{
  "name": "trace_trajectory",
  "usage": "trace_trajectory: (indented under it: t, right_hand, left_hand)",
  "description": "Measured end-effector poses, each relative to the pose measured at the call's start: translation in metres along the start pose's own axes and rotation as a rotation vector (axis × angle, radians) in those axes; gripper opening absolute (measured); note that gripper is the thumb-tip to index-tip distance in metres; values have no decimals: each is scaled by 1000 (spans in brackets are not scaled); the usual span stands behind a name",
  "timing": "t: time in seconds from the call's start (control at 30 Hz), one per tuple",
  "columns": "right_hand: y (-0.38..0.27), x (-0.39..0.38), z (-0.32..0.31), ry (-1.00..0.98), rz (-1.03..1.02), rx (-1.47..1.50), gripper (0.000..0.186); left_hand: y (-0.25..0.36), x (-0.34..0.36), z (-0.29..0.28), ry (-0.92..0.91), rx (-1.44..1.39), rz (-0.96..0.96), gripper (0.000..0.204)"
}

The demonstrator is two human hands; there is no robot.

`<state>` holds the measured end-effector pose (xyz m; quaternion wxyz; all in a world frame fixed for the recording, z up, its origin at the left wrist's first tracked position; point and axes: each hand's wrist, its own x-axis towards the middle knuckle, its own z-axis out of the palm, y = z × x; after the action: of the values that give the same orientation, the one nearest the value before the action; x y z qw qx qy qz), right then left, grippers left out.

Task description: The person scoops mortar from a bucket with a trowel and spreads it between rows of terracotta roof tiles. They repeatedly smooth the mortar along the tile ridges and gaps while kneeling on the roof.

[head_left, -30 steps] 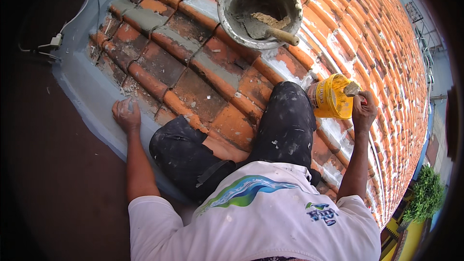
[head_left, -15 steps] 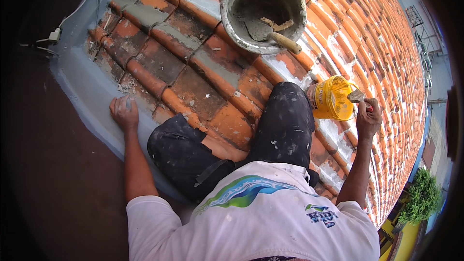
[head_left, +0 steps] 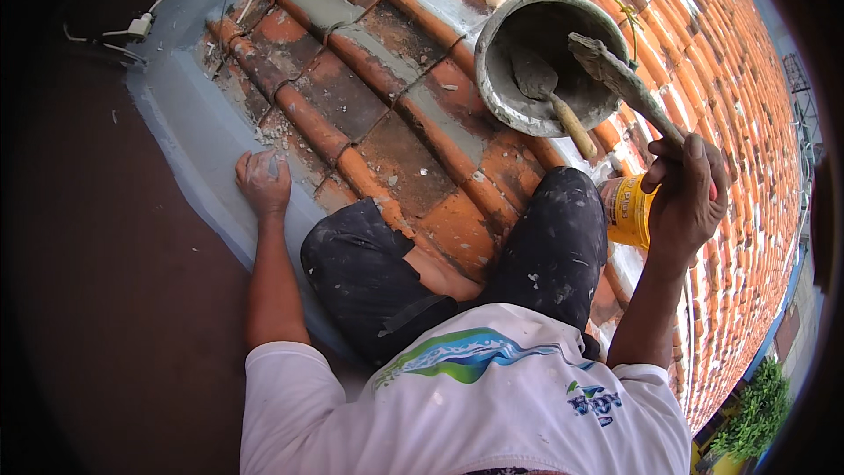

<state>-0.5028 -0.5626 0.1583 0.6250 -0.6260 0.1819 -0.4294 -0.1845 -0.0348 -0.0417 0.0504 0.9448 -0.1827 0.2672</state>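
My right hand (head_left: 690, 198) grips a long cement-coated scraper (head_left: 624, 79) with a bit of red at the handle, its tip raised over the right side of the grey mixing basin (head_left: 497, 48). A trowel (head_left: 571, 123) with a wooden handle lies in that basin. The yellow bucket (head_left: 629, 224) is behind my right hand, partly hidden by it. My left hand (head_left: 264, 178) rests on the grey coated roof edge (head_left: 202, 132), fingers loosely bent and slightly apart, holding nothing that I can see. My bent legs (head_left: 541, 255) are on the tiles.
Sloping clay tiles (head_left: 343, 105), some patched grey, spread ahead and rightward. A dark brown surface (head_left: 123, 281) borders the left edge. A white plug connection (head_left: 139, 26) with cables lies at upper left. A tree (head_left: 752, 409) shows beyond the roof at lower right.
My right hand has lifted the scraper from the yellow bucket up toward the basin. The view has shifted, so most things appear farther right. My left hand stays on the roof edge.
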Motion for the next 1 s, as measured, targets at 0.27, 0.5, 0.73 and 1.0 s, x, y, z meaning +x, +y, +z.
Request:
trace_trajectory:
  t: [0.27, 0.5, 0.73, 1.0]
  right_hand:
    - [156, 32, 261, -261, 417, 137, 35]
    - [255, 65, 365, -183, 481, 101, 39]
    - [270, 65, 403, -86, 650, 210, 45]
    - [260, 68, 410, 37, 687, 387, 49]
  left_hand:
    - [7, 2, -6, 8, -30, -7, 23]
    - [11, 4, -11, -16, -33, -54, 25]
    - [15, 5, -15, -18, -37, -58, 27]
    - [15, 6, -15, -31, -32, -58, 28]
